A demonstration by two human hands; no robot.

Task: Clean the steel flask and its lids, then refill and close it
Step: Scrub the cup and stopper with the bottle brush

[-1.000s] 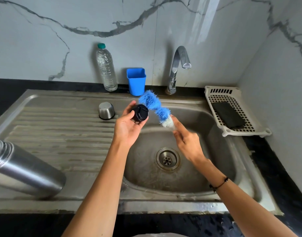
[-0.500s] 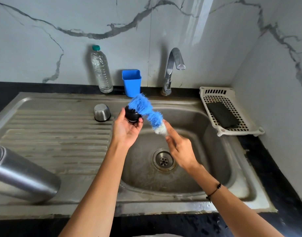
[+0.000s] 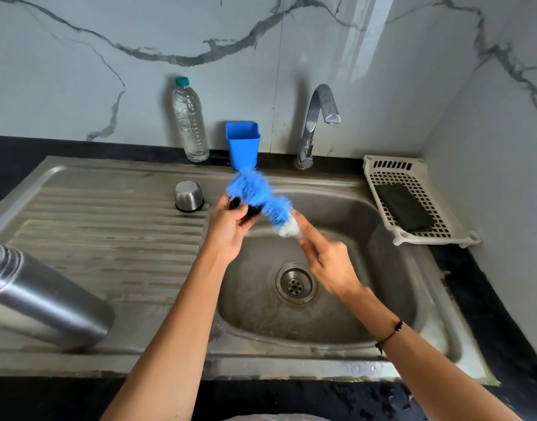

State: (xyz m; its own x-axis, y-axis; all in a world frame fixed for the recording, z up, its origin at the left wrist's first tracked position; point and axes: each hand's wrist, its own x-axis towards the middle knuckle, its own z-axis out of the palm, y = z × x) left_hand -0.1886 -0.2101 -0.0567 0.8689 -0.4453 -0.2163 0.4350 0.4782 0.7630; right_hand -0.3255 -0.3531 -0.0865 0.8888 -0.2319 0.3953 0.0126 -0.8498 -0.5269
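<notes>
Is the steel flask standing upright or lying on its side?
Lying on its side: the steel flask rests lengthwise on the ribbed draining board.

A stainless steel sink unit (image 3: pixel 79 364) is set into a black counter (image 3: pixel 489 296). On its ribbed drainboard, left of the hands, a small steel cup lid (image 3: pixel 189 196) stands upside down, and nearer, far left of the left forearm, the steel flask (image 3: pixel 39 302) lies on its side. Beyond the hands, along the back edge, stand a clear water bottle (image 3: pixel 189 120) and a blue plastic cup (image 3: pixel 242 144), with the tap (image 3: pixel 317 123) to their right. Right of the hands, a white perforated tray (image 3: pixel 413 235) on the counter holds a dark scrub pad (image 3: pixel 404 206)
</notes>
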